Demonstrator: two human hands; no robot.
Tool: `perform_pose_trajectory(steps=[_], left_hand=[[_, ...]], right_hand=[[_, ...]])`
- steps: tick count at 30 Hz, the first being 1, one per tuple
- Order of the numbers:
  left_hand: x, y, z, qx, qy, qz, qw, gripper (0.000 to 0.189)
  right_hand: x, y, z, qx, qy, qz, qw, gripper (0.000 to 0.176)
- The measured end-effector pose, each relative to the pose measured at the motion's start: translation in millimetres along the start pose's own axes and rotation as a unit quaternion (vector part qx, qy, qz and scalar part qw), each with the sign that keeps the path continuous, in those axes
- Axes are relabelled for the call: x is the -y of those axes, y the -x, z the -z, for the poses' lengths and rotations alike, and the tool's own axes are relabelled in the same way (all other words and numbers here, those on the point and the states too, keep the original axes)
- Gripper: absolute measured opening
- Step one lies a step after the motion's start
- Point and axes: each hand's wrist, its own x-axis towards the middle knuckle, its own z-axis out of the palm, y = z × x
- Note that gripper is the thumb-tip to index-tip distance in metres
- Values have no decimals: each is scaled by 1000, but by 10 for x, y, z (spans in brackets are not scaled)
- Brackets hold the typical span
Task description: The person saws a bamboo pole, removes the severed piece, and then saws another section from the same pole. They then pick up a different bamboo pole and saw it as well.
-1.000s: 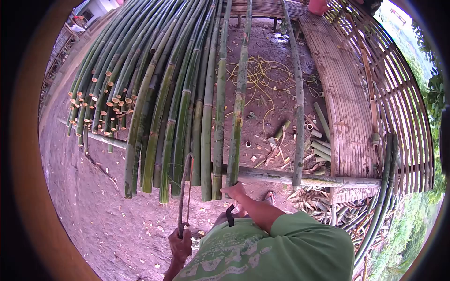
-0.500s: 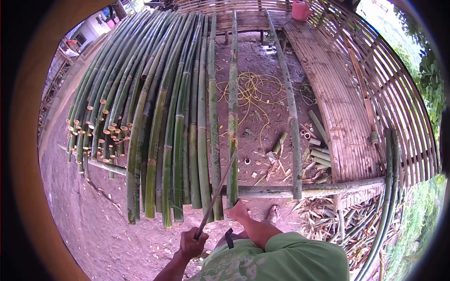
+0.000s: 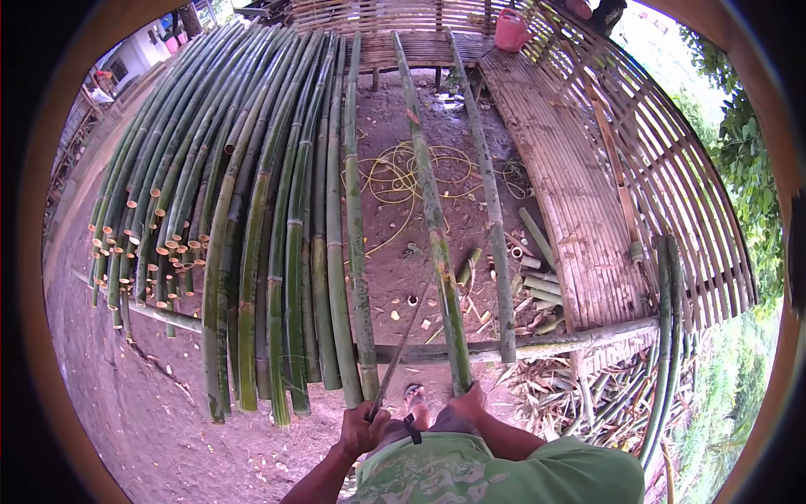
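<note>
My left hand [image 3: 361, 431] is closed around the handle of a machete [image 3: 405, 346], its long dark blade pointing forward and up to the right. At the near end of a green bamboo pole [image 3: 441, 252], my right hand [image 3: 468, 401] grips the tip. That pole slants away across a horizontal bamboo rail [image 3: 420, 353], its far end reaching the back bench. Just left of it lies another bamboo pole [image 3: 356, 227], and to its right a thinner, greyer bamboo pole [image 3: 489, 202].
Many cut bamboo poles [image 3: 180, 160] lie side by side on the left. A slatted bamboo bench [image 3: 579, 193] runs along the right, near a pink watering can [image 3: 512, 31]. Yellow hose [image 3: 403, 178] coils on the dirt. Bamboo offcuts [image 3: 544, 287] and scraps lie near the rail.
The near end of the gripped pole has shifted right, opening a gap from the pole on its left. My right hand moved with it. The machete stays in my left hand.
</note>
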Motion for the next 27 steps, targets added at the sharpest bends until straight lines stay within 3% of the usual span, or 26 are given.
perform_pose_trajectory(steps=[2,6,8,11,21,25,26,27], left_hand=[[-9,-74,-15,1,18,2,1000,39],[-106,-160,-1,14,17,2,1000,40],[-104,-220,-39,8,35,-10,999,41],[-126,-235,-53,2,32,-25,999,40],[-171,23,-94,-32,44,-32,998,39],[-78,265,-119,-52,22,-19,998,35],[-145,314,-97,-56,17,-8,998,34],[-139,361,-102,-63,43,0,997,32]], right_hand=[[-121,42,-111,-59,47,-19,997,78],[120,119,82,12,48,-74,996,83],[233,157,275,67,51,-94,992,94],[55,106,171,22,32,-53,998,79],[153,64,561,76,52,-16,996,84],[227,-238,288,74,17,36,996,81],[206,-385,-38,36,4,93,995,81],[759,-121,359,118,-6,82,990,91]])
